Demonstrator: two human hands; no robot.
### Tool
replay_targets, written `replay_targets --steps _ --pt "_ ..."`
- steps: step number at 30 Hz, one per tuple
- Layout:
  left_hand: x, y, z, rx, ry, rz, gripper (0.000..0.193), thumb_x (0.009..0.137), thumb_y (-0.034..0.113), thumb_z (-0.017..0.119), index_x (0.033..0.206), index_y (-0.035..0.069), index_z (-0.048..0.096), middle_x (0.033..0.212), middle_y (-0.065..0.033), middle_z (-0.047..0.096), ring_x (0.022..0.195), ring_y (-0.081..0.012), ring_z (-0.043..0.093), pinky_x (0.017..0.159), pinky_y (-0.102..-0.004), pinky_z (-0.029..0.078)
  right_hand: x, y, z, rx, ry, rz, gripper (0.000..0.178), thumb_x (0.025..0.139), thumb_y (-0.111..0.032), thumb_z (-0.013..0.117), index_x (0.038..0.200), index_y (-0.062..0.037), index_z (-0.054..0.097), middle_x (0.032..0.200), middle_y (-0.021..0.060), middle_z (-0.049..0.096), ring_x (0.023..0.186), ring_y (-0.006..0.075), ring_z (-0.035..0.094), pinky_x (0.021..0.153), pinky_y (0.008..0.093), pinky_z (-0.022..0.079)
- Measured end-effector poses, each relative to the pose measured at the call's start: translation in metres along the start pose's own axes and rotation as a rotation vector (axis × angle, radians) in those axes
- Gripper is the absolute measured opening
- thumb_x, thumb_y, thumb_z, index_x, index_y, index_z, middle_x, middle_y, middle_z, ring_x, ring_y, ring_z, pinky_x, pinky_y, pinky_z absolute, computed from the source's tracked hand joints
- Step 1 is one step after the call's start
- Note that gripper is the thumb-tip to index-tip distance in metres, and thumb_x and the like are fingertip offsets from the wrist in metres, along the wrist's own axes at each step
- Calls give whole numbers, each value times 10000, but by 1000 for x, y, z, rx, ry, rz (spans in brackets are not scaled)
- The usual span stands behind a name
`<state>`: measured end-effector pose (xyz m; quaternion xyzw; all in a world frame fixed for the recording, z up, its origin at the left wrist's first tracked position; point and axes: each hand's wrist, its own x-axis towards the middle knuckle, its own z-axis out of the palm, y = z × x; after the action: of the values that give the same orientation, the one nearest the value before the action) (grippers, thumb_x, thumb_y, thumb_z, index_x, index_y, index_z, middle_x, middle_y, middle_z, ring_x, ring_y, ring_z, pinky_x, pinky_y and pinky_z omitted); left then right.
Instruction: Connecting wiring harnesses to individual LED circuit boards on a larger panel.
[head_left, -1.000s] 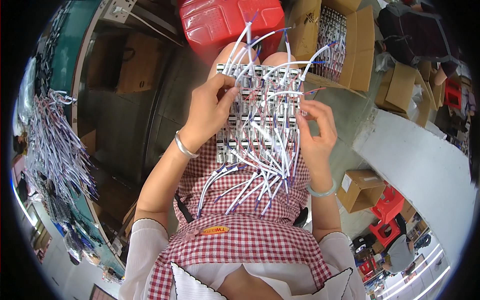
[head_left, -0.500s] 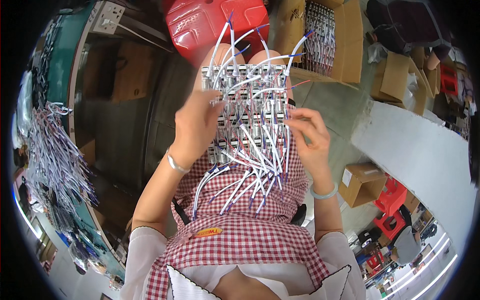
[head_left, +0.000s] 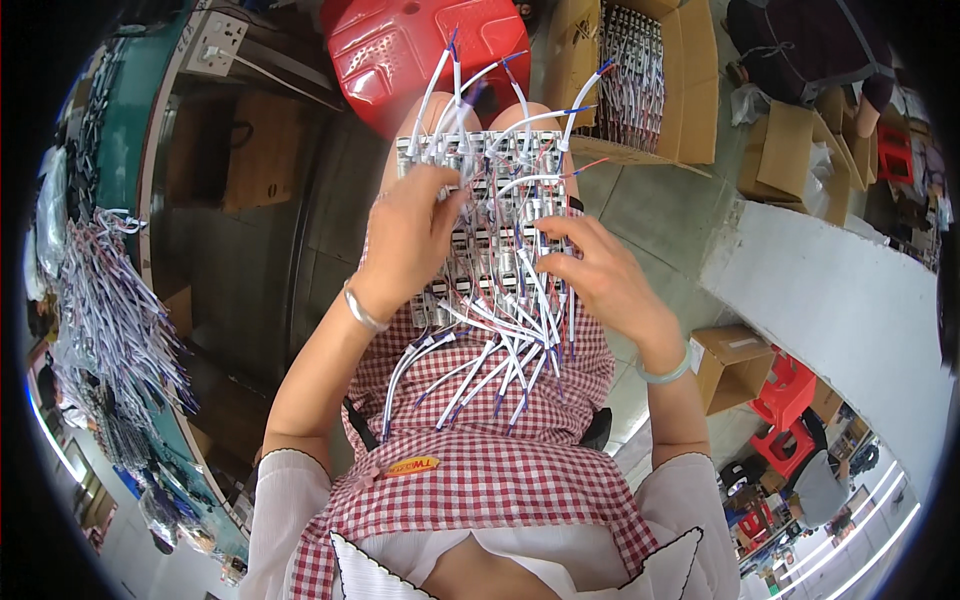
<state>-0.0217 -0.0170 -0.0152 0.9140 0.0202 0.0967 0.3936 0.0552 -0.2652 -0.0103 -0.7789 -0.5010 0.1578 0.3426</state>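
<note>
A panel of small metal-and-white electrical parts in rows point(head_left: 485, 240) lies across my lap, on a red-and-white checked apron point(head_left: 450, 385). White-sleeved wires with blue and red ends point(head_left: 530, 350) spread from it toward me, and others stick up at its far edge. Over the panel's left side is my left hand point(head_left: 412, 240), its fingers bent close together among the wires; what they pinch, if anything, is hidden. A wire just beyond it is blurred by motion. My right hand point(head_left: 605, 275) reaches over the right edge, thumb and forefinger apart, nothing visible between them.
A red plastic stool point(head_left: 430, 60) stands beyond my knees. Right of it, an open cardboard box point(head_left: 690, 90) holds similar wired panels. Bundles of wires point(head_left: 115, 310) hang over the bench edge at left. A white surface point(head_left: 820, 300) and a smaller box point(head_left: 735, 365) are at right.
Both hands have moved inward over the panel, my left one to the right and my right one to the left. A wire at the far edge has shifted.
</note>
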Motion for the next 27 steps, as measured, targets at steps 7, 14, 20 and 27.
replay_targets --steps 7,14,20,27 --pt "7 -7 16 208 185 -70 135 866 64 709 974 43 630 833 -140 637 659 -287 635 605 -373 498 5 -3 -9 84 -36 37 211 740 -27 712 920 -59 608 1228 119 568 1094 328 565 889 423 491" --pt "-11 36 18 145 -303 365 216 762 66 641 975 34 622 863 -88 595 761 -245 644 624 -342 525 8 -10 -15 66 -115 50 224 715 -2 736 894 -47 609 1272 102 556 1160 320 528 926 410 482" --pt "-6 39 22 248 -501 527 205 783 123 594 967 33 593 834 -63 550 776 -221 622 630 -336 528 -7 5 -9 264 53 162 217 734 29 725 917 -36 628 1261 98 567 1149 325 538 931 393 491" --pt "1 25 10 186 -313 393 133 807 101 625 923 63 570 870 -90 592 754 -249 635 630 -361 516 -9 4 -4 210 86 162 214 744 25 717 937 -47 659 1239 96 585 1141 311 562 915 392 505"
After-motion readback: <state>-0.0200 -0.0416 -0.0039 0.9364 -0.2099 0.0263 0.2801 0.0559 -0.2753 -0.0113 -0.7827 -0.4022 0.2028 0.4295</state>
